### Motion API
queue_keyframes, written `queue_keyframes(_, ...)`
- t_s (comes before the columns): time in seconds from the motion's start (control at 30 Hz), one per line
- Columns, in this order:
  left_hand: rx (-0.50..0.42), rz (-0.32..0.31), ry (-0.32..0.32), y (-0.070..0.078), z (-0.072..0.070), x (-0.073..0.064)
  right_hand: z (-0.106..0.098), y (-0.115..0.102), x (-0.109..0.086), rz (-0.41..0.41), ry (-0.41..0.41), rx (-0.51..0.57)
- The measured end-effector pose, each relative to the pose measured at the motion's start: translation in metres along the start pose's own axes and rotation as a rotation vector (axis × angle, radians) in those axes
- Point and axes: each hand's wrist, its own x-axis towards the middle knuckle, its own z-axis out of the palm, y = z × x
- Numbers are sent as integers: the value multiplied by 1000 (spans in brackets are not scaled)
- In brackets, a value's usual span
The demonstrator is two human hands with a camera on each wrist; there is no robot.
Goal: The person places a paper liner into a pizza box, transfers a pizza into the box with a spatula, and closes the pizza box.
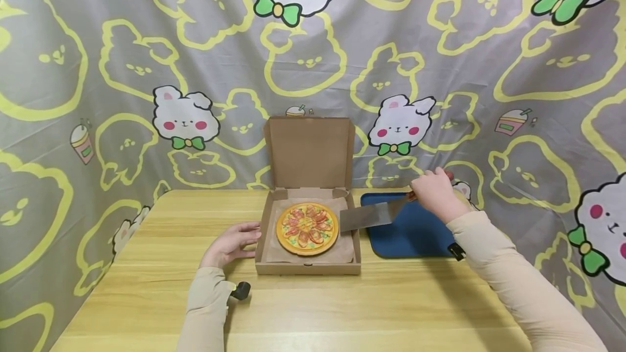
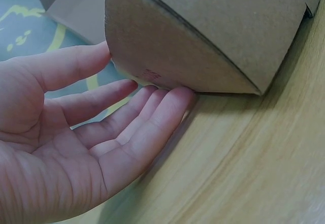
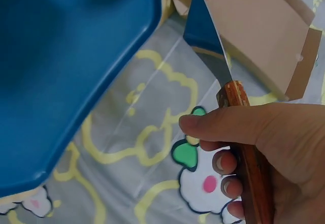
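A round pizza [image 1: 307, 228] lies on brown paper [image 1: 346, 246] inside a cardboard pizza box [image 1: 308, 269], whose lid [image 1: 311, 152] stands raised at the back. My right hand [image 1: 435, 193] grips the wooden handle [image 3: 254, 178] of a wide metal spatula [image 1: 365, 217]. Its blade reaches over the right wall of the box, with the front edge close beside the pizza. At the left wall of the box is my left hand [image 1: 235, 243]. In the left wrist view its fingers [image 2: 152, 127] are extended and loosely bent, with the fingertips right at the cardboard side.
A blue tray [image 1: 415, 232] lies on the wooden table [image 1: 371, 308] just right of the box, under the right hand and spatula. Behind the table hangs a grey patterned cloth [image 1: 235, 58], close behind the raised lid.
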Motion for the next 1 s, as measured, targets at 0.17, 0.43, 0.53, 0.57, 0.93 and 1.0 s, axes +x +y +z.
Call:
queue_keyframes(0.17,1,0,-5,0,-1,0,14,7,-10,16,15,69)
queue_keyframes(0.43,0,-2,-5,-1,-1,0,41,11,-29,41,37,163)
queue_keyframes(0.53,0,-5,-6,0,-1,1,46,11,-36,50,25,186)
queue_keyframes(0.57,0,-5,-7,0,-1,1,48,11,-38,56,16,193)
queue_keyframes(0.93,4,-5,-12,-1,-1,2,64,22,-58,146,1,259)
queue_keyframes(1.0,0,-6,-11,-1,-1,2,67,25,-62,157,9,266)
